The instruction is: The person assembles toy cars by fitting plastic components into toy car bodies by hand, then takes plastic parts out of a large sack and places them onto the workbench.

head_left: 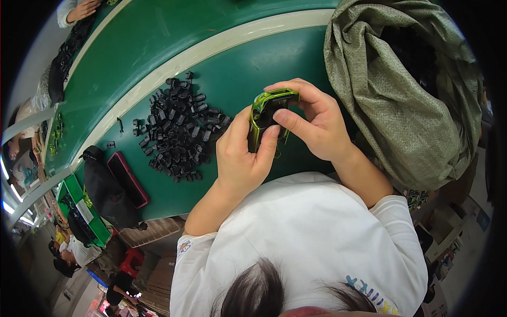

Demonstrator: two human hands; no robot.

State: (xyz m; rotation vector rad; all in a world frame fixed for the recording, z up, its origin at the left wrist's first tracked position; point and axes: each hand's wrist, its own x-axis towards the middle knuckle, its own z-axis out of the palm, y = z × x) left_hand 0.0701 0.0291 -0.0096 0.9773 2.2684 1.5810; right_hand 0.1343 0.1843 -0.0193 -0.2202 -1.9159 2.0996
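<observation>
Between both hands, above the green table (269,58), is a curved lime-green and black plastic piece (257,119). Its exact kind is not clear; a shiny green rim runs along its top and side. My left hand (237,148) grips the left side, with the thumb pressed on the dark inner face. Closed around the upper right is my right hand (319,124), its thumb also on the inner face and its fingers behind the rim. A pile of small black plastic clips or caps (182,127) lies just left of my left hand.
A large grey-green woven sack (406,111) stands open at the right, dark inside. At the left lie a red-edged phone (127,179), a black cloth bag (108,187) and a green bin (97,224). A pale strip (211,50) crosses the table; another person's hand (83,9) is at far left.
</observation>
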